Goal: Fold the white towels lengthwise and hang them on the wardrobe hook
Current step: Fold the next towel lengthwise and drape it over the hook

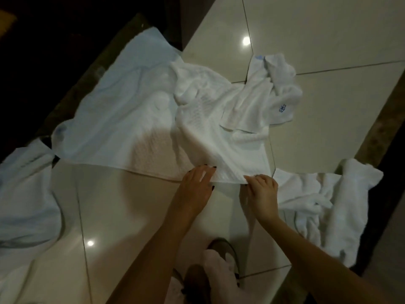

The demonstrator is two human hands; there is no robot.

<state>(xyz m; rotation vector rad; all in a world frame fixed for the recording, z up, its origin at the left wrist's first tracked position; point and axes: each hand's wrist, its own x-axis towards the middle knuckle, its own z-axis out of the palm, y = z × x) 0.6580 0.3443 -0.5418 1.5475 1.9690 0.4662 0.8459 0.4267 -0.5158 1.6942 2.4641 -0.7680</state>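
A: Now, at far left we log a rumpled towel [24, 194] on the tiled floor [122, 216]. Centre?
B: We note the spread towel [114, 119] lying flat; the left hand [198, 185] rests on its near edge, fingers straight. Beside it the right hand [262, 189] pinches that edge, fingers curled. Rightmost, a third towel [328, 207].

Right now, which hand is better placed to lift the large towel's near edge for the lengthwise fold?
Right, probably. The right hand pinches the large towel at its near edge, by the corner. The left hand lies flat-fingered on that edge and would have to regrip first.
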